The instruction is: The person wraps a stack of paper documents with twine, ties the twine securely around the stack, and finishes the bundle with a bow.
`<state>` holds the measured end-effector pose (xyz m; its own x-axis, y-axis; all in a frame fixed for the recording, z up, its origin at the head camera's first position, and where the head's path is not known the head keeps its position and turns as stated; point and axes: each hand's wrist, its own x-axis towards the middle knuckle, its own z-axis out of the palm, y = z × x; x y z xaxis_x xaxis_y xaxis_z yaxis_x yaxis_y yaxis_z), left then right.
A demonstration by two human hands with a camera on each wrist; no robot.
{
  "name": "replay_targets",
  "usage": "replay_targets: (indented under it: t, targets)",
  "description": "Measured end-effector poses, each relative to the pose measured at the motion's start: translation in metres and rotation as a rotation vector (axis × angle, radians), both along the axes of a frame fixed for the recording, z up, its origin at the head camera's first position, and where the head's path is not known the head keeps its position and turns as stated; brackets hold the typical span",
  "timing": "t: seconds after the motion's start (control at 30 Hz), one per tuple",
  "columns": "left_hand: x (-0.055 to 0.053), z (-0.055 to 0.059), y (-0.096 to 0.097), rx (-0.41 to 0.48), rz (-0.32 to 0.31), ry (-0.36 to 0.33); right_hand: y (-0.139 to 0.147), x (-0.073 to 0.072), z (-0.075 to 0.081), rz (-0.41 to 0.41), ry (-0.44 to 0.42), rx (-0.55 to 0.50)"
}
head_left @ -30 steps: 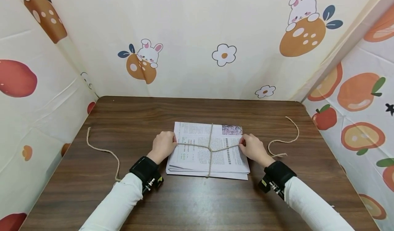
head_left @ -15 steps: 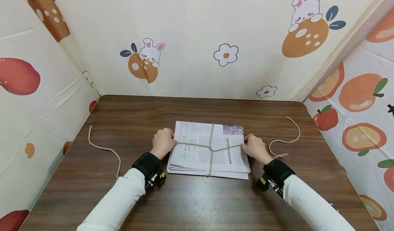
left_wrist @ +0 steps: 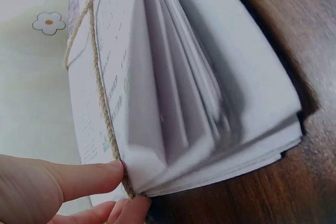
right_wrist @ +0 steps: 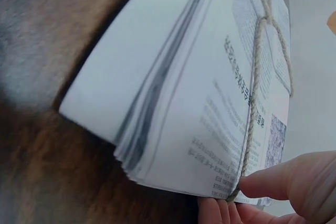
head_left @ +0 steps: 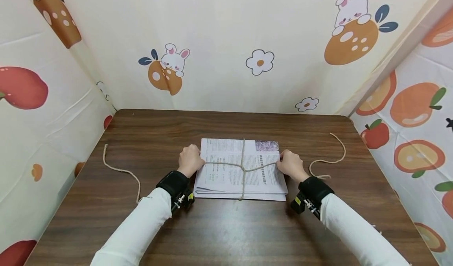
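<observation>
A stack of folded newspapers (head_left: 226, 179) lies in the middle of the table, with jute twine (head_left: 243, 187) crossed over its top. The strands meet near the middle of the top sheet. At the stack's left edge my left hand (head_left: 190, 160) pinches the crosswise strand between thumb and fingers. My right hand (head_left: 291, 165) pinches the same strand at the right edge, its thumb (right_wrist: 268, 184) on the twine and the fingers below. In the left wrist view the near side of the newspapers (left_wrist: 173, 93) shows loosely spread folds. The stack's underside is hidden.
A loose twine tail (head_left: 122, 170) curves over the wooden table (head_left: 226, 234) on the left, running behind the left sleeve. Another twine tail (head_left: 329, 162) curls on the right behind the right hand. Printed cloth walls (head_left: 219, 30) enclose the back and sides.
Both hands and the newspaper stack have shifted slightly away from me, most clearly at the near edge. The pinch on the twine stays the same, and the loose tails have hardly moved.
</observation>
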<state>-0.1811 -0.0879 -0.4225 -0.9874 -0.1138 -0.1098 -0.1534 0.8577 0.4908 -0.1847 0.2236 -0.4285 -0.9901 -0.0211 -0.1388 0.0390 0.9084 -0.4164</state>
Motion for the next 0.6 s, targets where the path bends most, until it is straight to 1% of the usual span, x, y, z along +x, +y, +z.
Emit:
replay_targets:
  t: [0.07, 0.2, 0.3, 0.4, 0.6]
  targets:
    - [0.000, 0.001, 0.001, 0.000, 0.004, -0.001, 0.000, -0.002, 0.000, -0.013, -0.019, 0.000]
    - [-0.001, 0.001, 0.000, 0.007, 0.019, -0.023, 0.000, -0.005, 0.000, -0.054, -0.084, -0.040]
    - [-0.002, 0.000, -0.003, 0.033, 0.033, -0.054, -0.001, -0.005, 0.002, -0.088, -0.148, -0.095]
    - [-0.003, -0.001, -0.006, 0.056, 0.050, -0.085, -0.001, -0.004, 0.004, -0.105, -0.199, -0.135]
    - [-0.004, -0.001, -0.011, 0.099, 0.067, -0.113, 0.001, -0.006, 0.005, -0.131, -0.258, -0.187]
